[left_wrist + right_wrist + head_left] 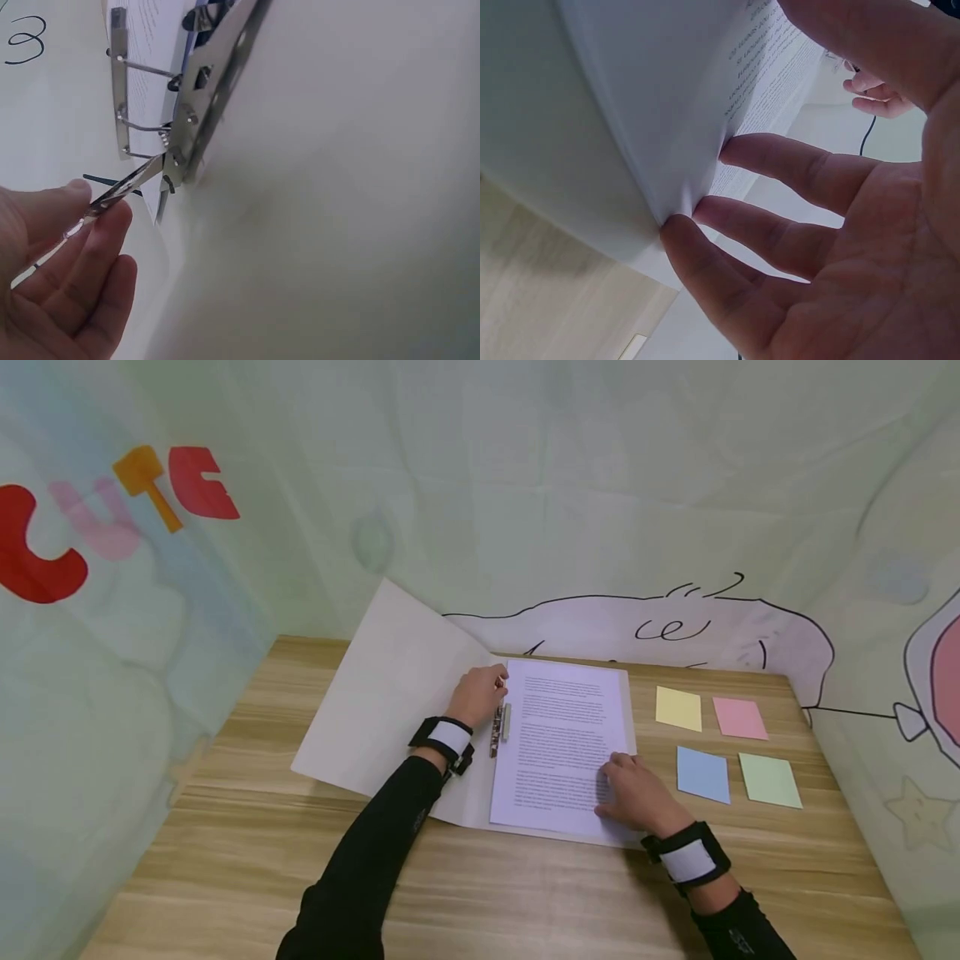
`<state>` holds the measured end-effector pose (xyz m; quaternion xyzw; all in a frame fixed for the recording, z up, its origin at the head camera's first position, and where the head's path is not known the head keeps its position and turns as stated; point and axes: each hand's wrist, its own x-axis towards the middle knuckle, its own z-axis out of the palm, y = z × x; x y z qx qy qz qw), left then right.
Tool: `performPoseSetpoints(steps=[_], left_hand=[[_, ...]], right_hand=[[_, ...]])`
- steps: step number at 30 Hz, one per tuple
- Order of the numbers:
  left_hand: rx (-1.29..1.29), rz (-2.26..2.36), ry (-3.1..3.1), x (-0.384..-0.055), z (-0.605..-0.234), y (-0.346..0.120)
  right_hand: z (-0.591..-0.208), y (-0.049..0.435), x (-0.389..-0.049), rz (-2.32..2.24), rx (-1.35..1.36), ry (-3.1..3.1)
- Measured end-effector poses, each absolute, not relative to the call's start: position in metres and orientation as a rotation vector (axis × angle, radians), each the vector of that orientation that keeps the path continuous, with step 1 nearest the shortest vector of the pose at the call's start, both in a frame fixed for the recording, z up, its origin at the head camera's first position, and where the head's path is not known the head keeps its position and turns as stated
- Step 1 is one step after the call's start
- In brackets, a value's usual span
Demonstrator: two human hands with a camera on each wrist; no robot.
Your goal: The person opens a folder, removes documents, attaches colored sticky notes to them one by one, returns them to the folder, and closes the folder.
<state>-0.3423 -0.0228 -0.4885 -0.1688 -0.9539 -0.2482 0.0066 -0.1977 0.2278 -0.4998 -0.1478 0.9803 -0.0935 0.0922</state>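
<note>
A white folder (390,685) lies spread on the table with its cover turned to the left. On its right side rests a stack of printed paper (558,747), set under a metal clip (196,112) along the folder's spine. My left hand (477,696) is at the upper end of that clip, and in the left wrist view its thumb and fingers pinch the clip's thin metal lever (124,191). My right hand (641,795) rests on the lower right part of the paper; its spread fingertips (682,229) touch the sheet near the edge.
Right of the folder lie a yellow sticky note (678,708), a pink one (740,718), a blue one (703,774) and a green one (770,780). The wooden table (525,893) meets a printed cloth backdrop (480,527) behind and at both sides.
</note>
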Motion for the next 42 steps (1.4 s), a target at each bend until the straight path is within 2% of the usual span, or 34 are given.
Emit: performPoseSetpoints(steps=[12, 28, 34, 42], left_hand=[[-0.455, -0.757, -3.012, -0.351, -0.499, -0.016], [-0.574, -0.608, -3.115, -0.354, -0.502, -0.013], [-0.656, -0.491, -3.149, -0.335, -0.487, -0.016], [-0.760, -0.464, -3.187, -0.285, -0.478, -0.015]], right_hand=[[-0.499, 0.229, -0.196, -0.297, -0.472, 2.929], [-0.502, 0.228, -0.197, -0.300, -0.428, 2.912], [-0.501, 0.228, -0.197, -0.279, -0.429, 2.912], [-0.501, 0.227, -0.197, -0.246, -0.449, 2.912]])
